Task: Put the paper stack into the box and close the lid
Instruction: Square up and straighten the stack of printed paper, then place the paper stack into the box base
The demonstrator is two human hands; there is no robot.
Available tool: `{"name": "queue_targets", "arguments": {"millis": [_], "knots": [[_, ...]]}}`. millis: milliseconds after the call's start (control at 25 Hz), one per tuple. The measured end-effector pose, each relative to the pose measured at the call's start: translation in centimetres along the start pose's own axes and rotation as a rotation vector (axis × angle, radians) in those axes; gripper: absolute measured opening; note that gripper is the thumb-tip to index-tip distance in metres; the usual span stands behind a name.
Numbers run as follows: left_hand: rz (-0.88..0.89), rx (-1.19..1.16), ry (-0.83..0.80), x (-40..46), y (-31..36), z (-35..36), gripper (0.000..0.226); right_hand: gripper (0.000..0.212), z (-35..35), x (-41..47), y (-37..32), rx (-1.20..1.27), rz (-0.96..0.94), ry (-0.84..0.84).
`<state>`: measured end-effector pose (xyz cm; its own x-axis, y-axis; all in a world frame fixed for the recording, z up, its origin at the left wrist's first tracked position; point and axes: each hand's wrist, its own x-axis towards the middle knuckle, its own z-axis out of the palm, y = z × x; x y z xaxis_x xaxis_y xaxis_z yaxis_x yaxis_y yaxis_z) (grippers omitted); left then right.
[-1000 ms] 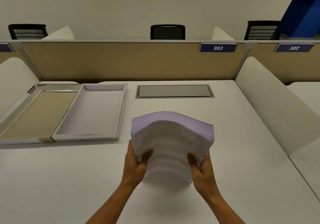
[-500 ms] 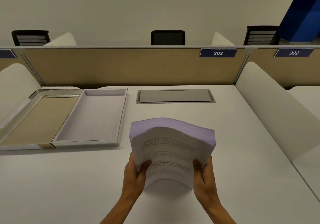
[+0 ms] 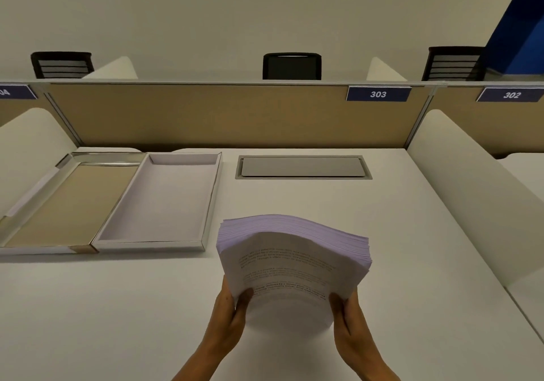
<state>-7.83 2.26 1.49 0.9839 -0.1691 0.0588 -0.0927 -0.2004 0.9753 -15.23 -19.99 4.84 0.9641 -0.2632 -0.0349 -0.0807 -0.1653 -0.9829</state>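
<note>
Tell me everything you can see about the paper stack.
The paper stack is a thick sheaf of white sheets with blurred printed lines on top. It bows upward in the middle, far edges slightly fanned. The left hand and right hand grip its near corners, right of the open box.

The printed lines on the paper stack (image 3: 290,265) are too blurred to read, its underside and near corners are hidden inside each grip, both forearms run off the bottom edge, and the lid (image 3: 67,204) is cut at the picture's left edge.
</note>
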Motion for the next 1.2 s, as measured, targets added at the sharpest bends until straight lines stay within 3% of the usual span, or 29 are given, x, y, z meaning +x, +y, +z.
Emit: {"name": "queue_targets", "arguments": {"millis": [160,360,640,880,1200], "knots": [[-0.008,0.065,0.014,0.0,0.3,0.2,0.036,0.058,-0.7,0.5,0.3,-0.101,-0.004,-0.004],[-0.068,0.045,0.085,-0.4,2.3,-0.6,0.028,0.019,-2.3,2.5,0.1,-0.16,0.042,-0.092],[-0.299,0.067,0.056,-0.6,3.3,-2.9,0.025,0.014,-1.3,4.5,-1.2,-0.251,0.19,-0.236],[-0.419,0.095,0.023,4.0,3.0,-9.6,0.022,0.028,6.0,8.2,-2.8,-0.292,0.326,-0.216],[-0.403,0.125,0.063,14.8,2.7,-23.2,0.016,0.038,20.1,16.8,-9.0,-0.252,0.321,-0.215]]}}
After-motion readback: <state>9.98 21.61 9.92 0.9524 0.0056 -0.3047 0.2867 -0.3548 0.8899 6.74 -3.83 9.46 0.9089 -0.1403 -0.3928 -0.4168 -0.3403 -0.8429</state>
